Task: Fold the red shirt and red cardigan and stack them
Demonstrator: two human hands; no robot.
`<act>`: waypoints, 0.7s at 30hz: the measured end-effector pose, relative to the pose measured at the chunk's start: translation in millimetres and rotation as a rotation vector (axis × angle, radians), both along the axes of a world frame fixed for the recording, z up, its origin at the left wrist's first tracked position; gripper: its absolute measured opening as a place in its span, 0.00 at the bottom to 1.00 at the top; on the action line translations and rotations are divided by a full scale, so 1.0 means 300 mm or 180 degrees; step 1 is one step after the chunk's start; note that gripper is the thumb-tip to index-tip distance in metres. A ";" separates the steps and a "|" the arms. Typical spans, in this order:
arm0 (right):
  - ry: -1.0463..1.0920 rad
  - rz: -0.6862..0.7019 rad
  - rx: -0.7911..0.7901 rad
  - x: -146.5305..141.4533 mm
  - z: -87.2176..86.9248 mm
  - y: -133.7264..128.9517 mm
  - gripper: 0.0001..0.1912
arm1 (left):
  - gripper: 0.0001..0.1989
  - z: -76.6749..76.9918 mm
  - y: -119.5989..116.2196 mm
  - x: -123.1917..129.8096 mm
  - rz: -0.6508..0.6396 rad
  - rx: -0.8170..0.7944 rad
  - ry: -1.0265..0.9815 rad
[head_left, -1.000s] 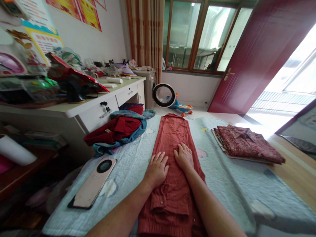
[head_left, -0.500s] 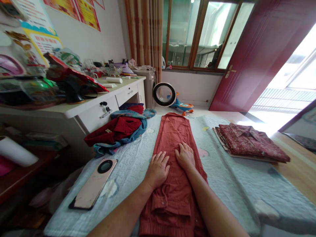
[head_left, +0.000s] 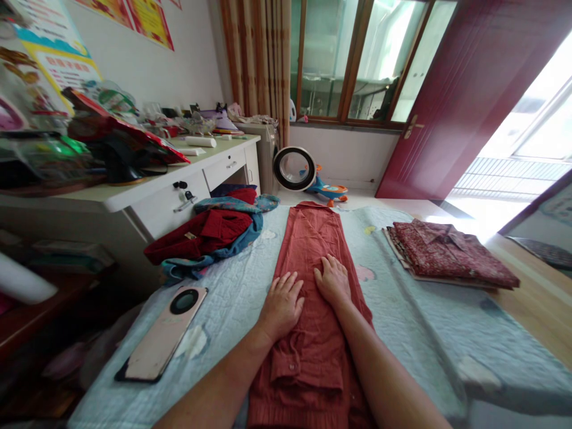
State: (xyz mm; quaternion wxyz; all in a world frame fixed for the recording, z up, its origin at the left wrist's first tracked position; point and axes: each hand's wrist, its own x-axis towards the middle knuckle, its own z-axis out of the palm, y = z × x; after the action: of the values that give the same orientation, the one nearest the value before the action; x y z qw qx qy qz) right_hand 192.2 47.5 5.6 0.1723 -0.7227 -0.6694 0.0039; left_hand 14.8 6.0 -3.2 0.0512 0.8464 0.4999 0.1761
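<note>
The left hand (head_left: 280, 305) and right hand (head_left: 334, 281) are resting flat, fingers extended, on the rust-red garment (head_left: 313, 238), the left overlapping its edge. Beneath them, it is lying on a pale-blue quilt (head_left: 227, 319).

A pale blue blanket (head_left: 393, 298) is carrying a folded rust-red shirt (head_left: 313, 238). A phone (head_left: 163, 339) is lying left of the shirt's near half, a loose clothes heap (head_left: 226, 227) is sitting left of its far half, and folded clothes (head_left: 451, 253) are resting to its right.
</note>
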 end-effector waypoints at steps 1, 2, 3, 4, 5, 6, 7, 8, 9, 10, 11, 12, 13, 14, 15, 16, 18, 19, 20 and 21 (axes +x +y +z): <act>-0.0002 0.0001 -0.0001 0.000 -0.001 0.000 0.25 | 0.22 0.000 0.000 0.000 -0.0004 -0.0003 -0.0002; -0.0003 -0.0001 -0.0003 0.000 -0.002 0.001 0.26 | 0.22 0.001 0.000 -0.001 -0.0008 -0.0006 -0.0004; -0.0003 -0.0002 -0.0007 0.001 -0.003 0.002 0.26 | 0.22 0.002 0.001 -0.001 -0.0012 -0.0009 -0.0004; -0.0003 -0.0006 -0.0009 0.001 -0.005 0.002 0.26 | 0.22 0.003 0.001 -0.001 -0.0018 -0.0012 -0.0003; -0.0003 -0.0011 -0.0005 0.002 -0.006 0.003 0.26 | 0.22 0.004 0.001 -0.001 -0.0022 -0.0018 -0.0002; -0.0003 -0.0015 0.0005 0.002 -0.008 0.004 0.25 | 0.22 0.006 0.002 -0.001 -0.0025 -0.0027 0.0000; -0.0005 -0.0017 0.0019 0.003 -0.010 0.005 0.25 | 0.22 0.007 0.002 0.000 -0.0024 -0.0037 0.0004; -0.0010 -0.0014 0.0031 0.004 -0.012 0.006 0.25 | 0.22 0.008 0.002 0.000 -0.0020 -0.0050 0.0008; -0.0015 -0.0012 0.0040 0.004 -0.014 0.007 0.25 | 0.22 0.009 0.002 0.000 -0.0015 -0.0060 0.0014; -0.0019 -0.0011 0.0045 0.005 -0.015 0.008 0.25 | 0.22 0.009 0.002 0.000 -0.0011 -0.0066 0.0018; -0.0020 -0.0013 0.0048 0.005 -0.016 0.008 0.25 | 0.22 0.009 0.003 0.000 -0.0008 -0.0068 0.0022; -0.0019 -0.0014 0.0048 0.005 -0.017 0.009 0.25 | 0.22 0.009 0.003 0.000 -0.0007 -0.0066 0.0023; -0.0014 -0.0014 0.0048 0.005 -0.017 0.009 0.25 | 0.22 0.010 0.002 -0.001 -0.0011 -0.0062 0.0023; -0.0006 -0.0012 0.0048 0.005 -0.017 0.009 0.25 | 0.22 0.010 0.002 -0.001 -0.0016 -0.0059 0.0021; 0.0001 -0.0009 0.0048 0.005 -0.017 0.009 0.25 | 0.22 0.011 0.002 -0.001 -0.0020 -0.0058 0.0018; 0.0005 -0.0007 0.0044 0.005 -0.017 0.009 0.25 | 0.22 0.012 0.002 -0.001 -0.0022 -0.0061 0.0015; 0.0005 -0.0006 0.0036 0.004 -0.015 0.009 0.25 | 0.22 0.015 0.001 -0.002 -0.0019 -0.0083 0.0014; 0.0001 -0.0007 0.0036 0.004 -0.014 0.009 0.25 | 0.22 0.017 0.001 -0.002 -0.0017 -0.0098 0.0014; -0.0004 -0.0006 0.0040 0.004 -0.014 0.008 0.25 | 0.22 0.018 0.000 -0.003 -0.0016 -0.0112 0.0014; -0.0008 -0.0006 0.0044 0.004 -0.013 0.008 0.25 | 0.22 0.019 0.000 -0.003 -0.0019 -0.0121 0.0013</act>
State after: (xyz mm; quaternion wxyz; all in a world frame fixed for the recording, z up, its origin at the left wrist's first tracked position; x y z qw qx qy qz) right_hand 193.3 50.0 1.7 0.1765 -0.7221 -0.6689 -0.0018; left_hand 13.9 6.1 2.4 0.0668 0.8472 0.5007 0.1646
